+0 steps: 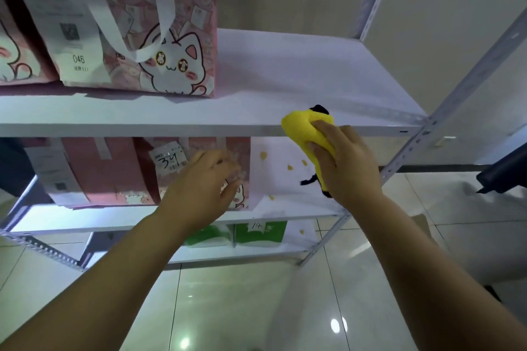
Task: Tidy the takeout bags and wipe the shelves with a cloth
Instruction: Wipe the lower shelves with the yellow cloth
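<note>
My right hand (346,162) grips a yellow cloth (303,127) with black trim at the front edge of the upper white shelf (299,77). A pink takeout bag with a white cat print (159,37) stands on that shelf to the left, a receipt marked 046 on it. My left hand (204,182) hangs blurred with loosely curled fingers in front of a pink bag labelled 34 (119,171) on the middle shelf (285,185); it holds nothing that I can see. Yellow spots dot the middle shelf to the right of that bag.
Another pink bag (17,45) stands at the far left of the upper shelf. Green bags (259,232) sit on the lowest shelf. A slotted metal upright (445,111) bounds the rack on the right. A dark object (504,171) juts in at right. Glossy floor tiles lie below.
</note>
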A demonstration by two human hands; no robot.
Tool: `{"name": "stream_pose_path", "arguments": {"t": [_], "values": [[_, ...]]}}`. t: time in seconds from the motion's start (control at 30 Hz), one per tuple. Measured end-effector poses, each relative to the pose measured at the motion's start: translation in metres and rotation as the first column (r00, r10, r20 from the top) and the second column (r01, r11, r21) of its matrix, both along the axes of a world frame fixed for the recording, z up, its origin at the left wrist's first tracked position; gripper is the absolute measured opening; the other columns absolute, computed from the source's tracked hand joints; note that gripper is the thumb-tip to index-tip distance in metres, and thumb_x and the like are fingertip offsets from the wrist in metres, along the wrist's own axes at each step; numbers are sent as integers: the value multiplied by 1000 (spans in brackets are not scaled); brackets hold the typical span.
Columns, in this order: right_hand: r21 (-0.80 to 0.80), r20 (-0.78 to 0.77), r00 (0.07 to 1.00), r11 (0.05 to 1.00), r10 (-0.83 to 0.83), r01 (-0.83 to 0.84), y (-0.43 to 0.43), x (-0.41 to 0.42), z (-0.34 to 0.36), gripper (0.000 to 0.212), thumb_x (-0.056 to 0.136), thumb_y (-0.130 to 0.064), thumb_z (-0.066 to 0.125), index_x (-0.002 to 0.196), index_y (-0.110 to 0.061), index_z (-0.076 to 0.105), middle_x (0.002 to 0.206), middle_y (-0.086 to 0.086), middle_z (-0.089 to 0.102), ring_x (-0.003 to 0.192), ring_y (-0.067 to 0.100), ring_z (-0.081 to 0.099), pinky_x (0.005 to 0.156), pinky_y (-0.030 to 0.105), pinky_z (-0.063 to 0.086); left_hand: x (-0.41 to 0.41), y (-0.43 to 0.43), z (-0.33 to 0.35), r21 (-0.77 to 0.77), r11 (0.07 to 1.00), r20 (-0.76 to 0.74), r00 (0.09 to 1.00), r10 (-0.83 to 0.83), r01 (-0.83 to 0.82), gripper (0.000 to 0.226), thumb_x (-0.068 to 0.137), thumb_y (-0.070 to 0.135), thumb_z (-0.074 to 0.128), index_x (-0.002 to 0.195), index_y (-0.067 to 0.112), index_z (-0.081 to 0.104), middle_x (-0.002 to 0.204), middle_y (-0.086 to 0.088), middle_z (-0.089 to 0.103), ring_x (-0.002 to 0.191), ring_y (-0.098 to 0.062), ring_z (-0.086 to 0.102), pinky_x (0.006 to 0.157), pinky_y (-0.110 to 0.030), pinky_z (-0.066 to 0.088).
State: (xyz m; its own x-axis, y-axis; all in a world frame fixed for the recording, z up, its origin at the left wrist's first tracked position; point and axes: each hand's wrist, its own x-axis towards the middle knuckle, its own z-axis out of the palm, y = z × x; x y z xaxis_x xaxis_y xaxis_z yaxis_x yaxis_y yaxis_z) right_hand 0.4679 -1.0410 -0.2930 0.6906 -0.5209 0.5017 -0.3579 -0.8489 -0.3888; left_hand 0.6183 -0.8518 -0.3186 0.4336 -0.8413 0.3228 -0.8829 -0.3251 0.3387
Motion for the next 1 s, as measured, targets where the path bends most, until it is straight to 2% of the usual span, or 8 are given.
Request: {"name": "stream_pose_path", "arguments": {"t": [0.13,0.3,0.43,0.6,0.73,1.0], "values": [[68,-34,999,997,-37,39,22,-18,-25,35,89,-30,57,120,-13,61,95,16,60,73,37,58,58,32,41,-2,14,-27,81,996,-48,998,-42,46,26,86,23,63,109,11,65,111,-3,59,106,-25,49,84,-33,41],[234,-316,947,962,-63,142,37,-34,-75,37,91,-35,54,128,-27,54,107,8,57,90,34,57,73,39,48,-3,24,-67,163,983,-134,989,-61,83,29,88,29,59,114,16,63,112,1,56,105,-21,47,87,-30,40],[280,-455,887,933,-79,227,41,-45,-117,38,92,-35,51,129,-30,51,112,6,55,98,31,56,77,38,48,-5,23,-100,259,958,-203,977,-69,122,30,89,32,55,116,20,61,114,3,55,105,-18,46,89,-29,40],[343,-514,851,882,-112,323,25,-57,-163,38,92,-37,51,130,-32,50,120,5,55,103,31,56,79,36,45,-13,12,-137,322,940,-261,965,-24,110,31,89,36,54,117,22,59,116,5,54,106,-17,47,86,-28,38],[338,-529,838,873,-133,352,-7,-62,-191,38,93,-37,49,130,-31,49,121,6,54,103,31,55,77,34,42,-22,-12,-161,372,923,-292,956,12,102,34,90,38,54,120,21,58,117,4,54,111,-17,46,89,-28,38],[285,-443,878,899,-183,331,-93,-36,-228,41,93,-27,49,134,-24,45,118,14,49,98,39,55,76,42,46,-41,-73,-206,386,921,-278,945,172,-54,36,89,35,56,122,20,56,117,1,55,108,-21,47,92,-33,40]]}}
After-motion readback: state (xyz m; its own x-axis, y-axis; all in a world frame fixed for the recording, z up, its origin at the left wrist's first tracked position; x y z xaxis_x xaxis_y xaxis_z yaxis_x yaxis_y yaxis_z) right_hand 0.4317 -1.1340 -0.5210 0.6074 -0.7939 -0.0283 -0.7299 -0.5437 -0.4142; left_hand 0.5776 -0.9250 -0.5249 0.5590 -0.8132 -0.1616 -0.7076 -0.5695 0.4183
